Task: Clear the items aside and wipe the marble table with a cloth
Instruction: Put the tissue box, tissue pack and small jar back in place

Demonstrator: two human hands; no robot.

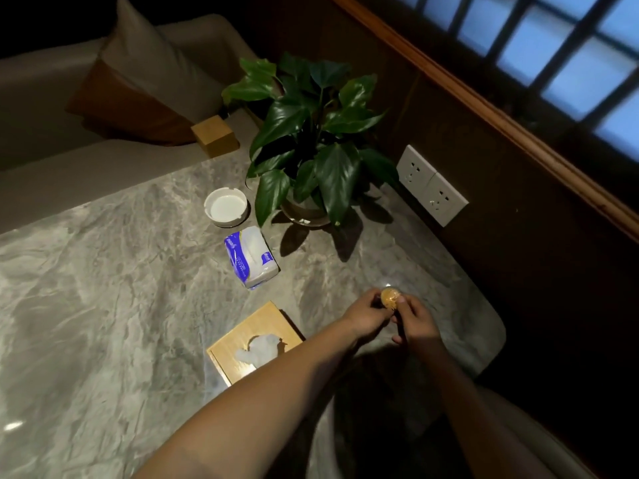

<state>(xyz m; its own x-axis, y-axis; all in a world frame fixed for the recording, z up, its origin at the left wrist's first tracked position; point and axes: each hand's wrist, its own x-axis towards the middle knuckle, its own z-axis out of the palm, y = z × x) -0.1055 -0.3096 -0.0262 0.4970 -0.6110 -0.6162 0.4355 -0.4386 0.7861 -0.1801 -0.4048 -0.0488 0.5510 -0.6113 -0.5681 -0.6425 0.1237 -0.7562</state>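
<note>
On the grey veined marble surface point(103, 271) are seen one white round ashtray point(225, 206), one blue-and-white soft tissue pack point(249, 256) with its long axis running away from the viewer, one flat wooden tissue box point(254, 342) and one leafy green potted plant point(311, 140). A small round golden object point(390, 297) is pinched between the left hand point(363, 318) and right hand point(416, 323) above the surface's right edge. No cloth is seen.

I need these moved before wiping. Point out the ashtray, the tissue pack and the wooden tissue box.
ashtray point(225, 206): head view, on its white inner floor.
tissue pack point(249, 257): head view, on the pack's top face.
wooden tissue box point(273, 323): head view, on the bare wooden lid.
</note>
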